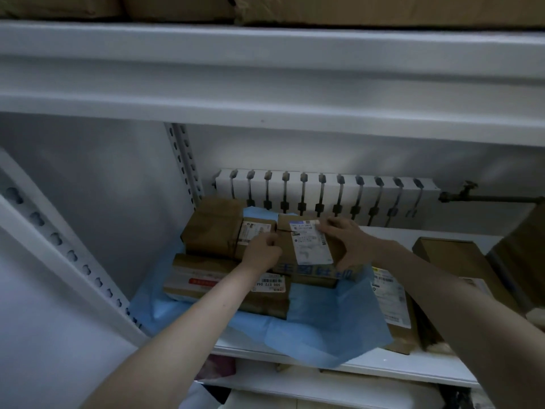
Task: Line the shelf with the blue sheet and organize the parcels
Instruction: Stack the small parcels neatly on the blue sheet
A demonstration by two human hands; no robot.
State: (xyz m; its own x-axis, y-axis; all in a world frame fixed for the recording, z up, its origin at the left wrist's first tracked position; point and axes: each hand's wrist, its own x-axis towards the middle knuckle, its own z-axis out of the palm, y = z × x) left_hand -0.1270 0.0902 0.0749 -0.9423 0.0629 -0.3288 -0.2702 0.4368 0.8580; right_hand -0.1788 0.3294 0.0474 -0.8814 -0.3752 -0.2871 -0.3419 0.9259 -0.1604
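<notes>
The blue sheet (324,314) lines the shelf (398,364); left hand (262,252) and right hand (345,240) grip the labelled parcel (309,249), fingers curled round its edges. Next, probably: set it down square

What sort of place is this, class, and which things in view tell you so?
Probably a parcel storeroom: slotted metal shelving, labelled parcels on a blue sheet, and a radiator on the wall behind.
</notes>
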